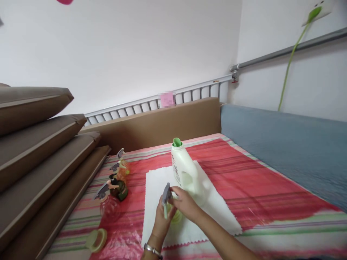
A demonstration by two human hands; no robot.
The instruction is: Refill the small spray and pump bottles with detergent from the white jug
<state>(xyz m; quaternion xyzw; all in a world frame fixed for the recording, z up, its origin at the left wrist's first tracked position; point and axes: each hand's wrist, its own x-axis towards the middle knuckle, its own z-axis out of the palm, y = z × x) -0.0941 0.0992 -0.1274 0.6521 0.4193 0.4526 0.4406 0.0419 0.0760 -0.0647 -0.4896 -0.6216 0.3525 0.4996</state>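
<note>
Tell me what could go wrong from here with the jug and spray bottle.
The tall pale-green plastic jug stands with its green spout uncovered near the right hand; a bump might tip it, possibly spilling onto the white scalloped-edged cloth. The left hand and right hand are both at the top of the yellow-green spray bottle with its grey trigger head, so uneven pressure could tilt it.

Soft, even light, glare on the red sheet, wide-angle edge stretch, 1 pixelated pink patch.
</note>
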